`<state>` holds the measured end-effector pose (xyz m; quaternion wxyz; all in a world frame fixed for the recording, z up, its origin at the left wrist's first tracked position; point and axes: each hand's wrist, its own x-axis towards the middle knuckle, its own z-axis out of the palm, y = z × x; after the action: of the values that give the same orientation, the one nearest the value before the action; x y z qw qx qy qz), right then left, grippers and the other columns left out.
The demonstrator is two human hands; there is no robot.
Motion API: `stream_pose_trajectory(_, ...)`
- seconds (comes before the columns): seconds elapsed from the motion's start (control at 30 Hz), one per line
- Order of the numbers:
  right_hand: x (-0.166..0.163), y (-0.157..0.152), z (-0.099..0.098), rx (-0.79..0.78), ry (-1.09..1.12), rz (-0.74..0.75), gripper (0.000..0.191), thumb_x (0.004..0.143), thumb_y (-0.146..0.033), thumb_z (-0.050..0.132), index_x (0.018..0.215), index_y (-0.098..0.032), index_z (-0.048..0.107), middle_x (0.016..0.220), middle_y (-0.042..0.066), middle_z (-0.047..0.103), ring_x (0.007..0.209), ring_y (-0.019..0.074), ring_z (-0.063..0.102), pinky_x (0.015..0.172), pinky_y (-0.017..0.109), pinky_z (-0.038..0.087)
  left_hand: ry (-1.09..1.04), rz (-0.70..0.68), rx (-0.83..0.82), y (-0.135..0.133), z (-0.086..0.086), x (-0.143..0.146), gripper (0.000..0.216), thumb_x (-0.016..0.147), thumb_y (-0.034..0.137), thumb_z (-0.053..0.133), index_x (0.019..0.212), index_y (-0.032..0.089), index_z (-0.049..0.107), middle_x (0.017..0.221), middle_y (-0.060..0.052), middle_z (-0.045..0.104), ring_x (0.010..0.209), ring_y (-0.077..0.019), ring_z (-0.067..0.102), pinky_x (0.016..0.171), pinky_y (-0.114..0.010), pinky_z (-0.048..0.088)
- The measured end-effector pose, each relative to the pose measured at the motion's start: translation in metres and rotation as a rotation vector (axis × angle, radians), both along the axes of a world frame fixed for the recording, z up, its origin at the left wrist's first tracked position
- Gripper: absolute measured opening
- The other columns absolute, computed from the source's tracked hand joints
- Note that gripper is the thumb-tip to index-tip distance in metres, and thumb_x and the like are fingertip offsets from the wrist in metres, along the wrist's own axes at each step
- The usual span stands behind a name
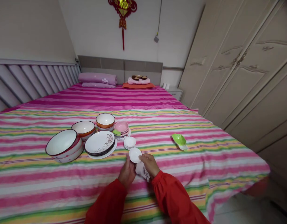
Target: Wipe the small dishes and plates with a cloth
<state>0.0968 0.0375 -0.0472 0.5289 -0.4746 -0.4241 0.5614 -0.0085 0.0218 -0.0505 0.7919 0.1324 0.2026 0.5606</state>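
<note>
Both my arms, in red sleeves, reach over a striped bed. My left hand [127, 172] grips a small white saucer [135, 155] by its near left edge. Against the saucer's right side, my right hand [150, 165] is closed on a white cloth [141, 170] that hangs beneath it. Just beyond the saucer sits a stack of small white saucers [129, 142].
To the left stand a big white bowl [63, 145], stacked floral plates [100, 143], two orange-rimmed bowls [83, 129], [105, 121] and a pink bowl [121, 127]. A green leaf-shaped dish [179, 141] lies to the right. Pillows are at the headboard; a wardrobe [239, 68] flanks the bed's right side.
</note>
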Motion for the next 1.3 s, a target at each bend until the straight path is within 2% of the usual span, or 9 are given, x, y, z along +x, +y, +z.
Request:
stream_pose_trajectory(0.13,-0.002,-0.01,0.003,-0.012,0.076,-0.036,0.041,0.06,-0.048,0.068,0.05,-0.019,0.041,0.046,-0.007,0.038,0.046,0.0067,0.033,0.045,0.021,0.026,-0.067,-0.095,0.01,0.003,-0.008,-0.001,0.06,0.086,0.054,0.033,0.132,0.017,0.042,0.122,-0.011,0.06,0.12,-0.0229,0.048,0.107,-0.039,0.027)
stream_pose_trajectory(0.33,0.013,-0.016,0.022,-0.021,0.252,-0.284,0.037,0.062,-0.046,0.071,0.061,-0.019,0.045,0.051,-0.007,0.046,0.046,0.0087,0.042,0.047,0.021,0.035,-0.093,0.04,0.02,0.011,-0.02,-0.006,0.056,0.084,0.054,0.04,0.133,0.026,0.039,0.117,-0.006,0.063,0.111,-0.0186,0.055,0.102,-0.035,0.035)
stream_pose_trajectory(0.47,0.015,-0.011,0.03,0.128,0.065,-0.243,0.03,0.056,-0.032,0.073,0.077,-0.018,0.056,0.067,-0.002,0.058,0.061,0.0131,0.053,0.057,0.024,0.044,-0.02,0.051,0.056,0.01,-0.017,-0.001,0.058,0.079,0.049,0.054,0.131,0.025,0.042,0.12,-0.007,0.061,0.115,-0.02,0.052,0.101,-0.034,0.037)
stream_pose_trajectory(0.6,-0.004,-0.006,0.027,0.197,-0.158,-0.24,0.019,0.061,-0.028,0.066,0.074,-0.017,0.059,0.066,-0.001,0.058,0.062,0.0138,0.052,0.058,0.024,0.043,0.075,0.04,0.175,0.006,-0.014,0.002,0.064,0.07,0.041,0.069,0.127,0.022,0.046,0.12,-0.008,0.06,0.117,-0.0226,0.049,0.1,-0.034,0.037)
stream_pose_trajectory(0.73,-0.018,-0.007,0.02,0.306,-0.33,-0.211,0.014,0.064,-0.022,0.058,0.077,-0.017,0.064,0.074,0.001,0.06,0.07,0.0158,0.054,0.063,0.025,0.043,0.154,0.05,0.101,0.003,-0.012,0.0,0.062,0.062,0.036,0.076,0.118,0.022,0.053,0.11,-0.006,0.063,0.111,-0.0227,0.053,0.096,-0.033,0.04)
stream_pose_trajectory(0.9,-0.006,-0.011,0.022,0.489,-0.386,0.024,0.016,0.059,-0.01,0.051,0.068,-0.018,0.062,0.072,0.001,0.056,0.068,0.0145,0.053,0.061,0.024,0.041,0.132,0.049,0.172,0.003,-0.015,-0.002,0.059,0.065,0.039,0.073,0.117,0.021,0.054,0.104,-0.006,0.065,0.107,-0.0223,0.055,0.096,-0.035,0.04)
stream_pose_trajectory(1.03,0.018,-0.014,0.031,0.662,-0.707,0.213,0.016,0.057,-0.004,0.049,0.059,-0.018,0.056,0.067,0.0,0.053,0.07,0.0156,0.05,0.066,0.026,0.039,0.094,0.006,0.181,0.004,-0.019,-0.002,0.06,0.069,0.04,0.069,0.121,0.018,0.051,0.106,-0.008,0.065,0.104,-0.0212,0.056,0.097,-0.035,0.039)
stream_pose_trajectory(1.2,0.031,-0.019,0.042,0.835,-1.039,-0.086,0.02,0.071,-0.006,0.047,0.079,-0.017,0.061,0.085,0.008,0.055,0.083,0.0216,0.047,0.073,0.034,0.04,0.034,0.0,0.055,0.005,-0.016,-0.002,0.052,0.077,0.047,0.058,0.12,0.019,0.052,0.11,-0.008,0.064,0.111,-0.0184,0.052,0.1,-0.032,0.038)
stream_pose_trajectory(1.3,0.024,-0.019,0.042,1.027,-1.012,0.0,0.029,0.078,-0.008,0.045,0.102,-0.016,0.059,0.101,0.011,0.057,0.094,0.0231,0.047,0.08,0.037,0.042,0.034,-0.035,0.064,0.006,-0.017,-0.002,0.049,0.078,0.047,0.057,0.117,0.018,0.054,0.115,-0.008,0.062,0.113,-0.0186,0.051,0.101,-0.033,0.037)
